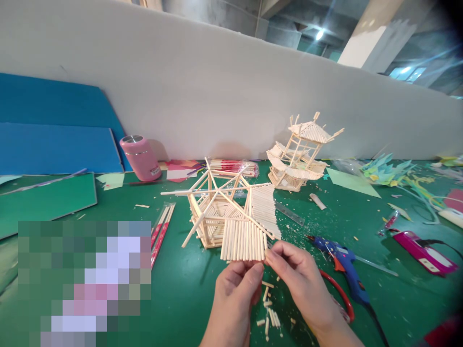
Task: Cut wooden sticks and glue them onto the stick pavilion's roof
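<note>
In front of me stands a pavilion model (213,212) made of thin wooden sticks, with bare spokes meeting at its top. Two sections of its roof are covered with sticks laid side by side; the nearer stick panel (242,240) faces me. My left hand (238,291) is closed at that panel's lower edge, thumb against fingers, and its fingertips are partly hidden under it. My right hand (296,274) pinches the stick at the panel's right edge. Short cut stick pieces (271,315) lie below, between my wrists.
A blue glue gun (342,260) lies right, beside a red-handled tool (338,294) and a magenta device (425,250). Behind stand a finished stick pavilion (302,154) and a pink flask (141,159). Packaged sticks (162,231) lie left. Blurring covers the lower left.
</note>
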### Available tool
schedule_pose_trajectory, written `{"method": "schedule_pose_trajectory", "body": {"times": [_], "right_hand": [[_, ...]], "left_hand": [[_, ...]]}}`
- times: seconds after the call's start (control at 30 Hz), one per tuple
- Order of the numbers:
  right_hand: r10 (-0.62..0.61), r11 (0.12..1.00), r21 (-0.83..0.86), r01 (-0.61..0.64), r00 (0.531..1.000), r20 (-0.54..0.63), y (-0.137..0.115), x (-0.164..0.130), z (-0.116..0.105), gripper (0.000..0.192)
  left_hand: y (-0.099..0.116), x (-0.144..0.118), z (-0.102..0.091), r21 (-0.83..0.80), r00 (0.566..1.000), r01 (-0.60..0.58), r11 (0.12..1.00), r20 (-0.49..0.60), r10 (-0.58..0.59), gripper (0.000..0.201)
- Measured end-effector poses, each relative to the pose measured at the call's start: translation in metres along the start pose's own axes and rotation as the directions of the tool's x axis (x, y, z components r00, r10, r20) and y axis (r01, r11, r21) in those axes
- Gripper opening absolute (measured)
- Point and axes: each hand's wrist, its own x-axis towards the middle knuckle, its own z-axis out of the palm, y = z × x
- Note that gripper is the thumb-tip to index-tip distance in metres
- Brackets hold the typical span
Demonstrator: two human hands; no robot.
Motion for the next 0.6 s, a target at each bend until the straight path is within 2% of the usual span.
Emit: {"method": "schedule_pose_trajectory", "body": {"times": [0.6], "right_hand": [[0.022,0.998,0.051,-0.022,1.0,-0.003,-0.0009,0.0025,0.0013,0.033]], "left_hand": [[-0.0011,0.0,-0.0005,0.025,1.0,-0.006,1.0,-0.005,0.007,0.02]]}}
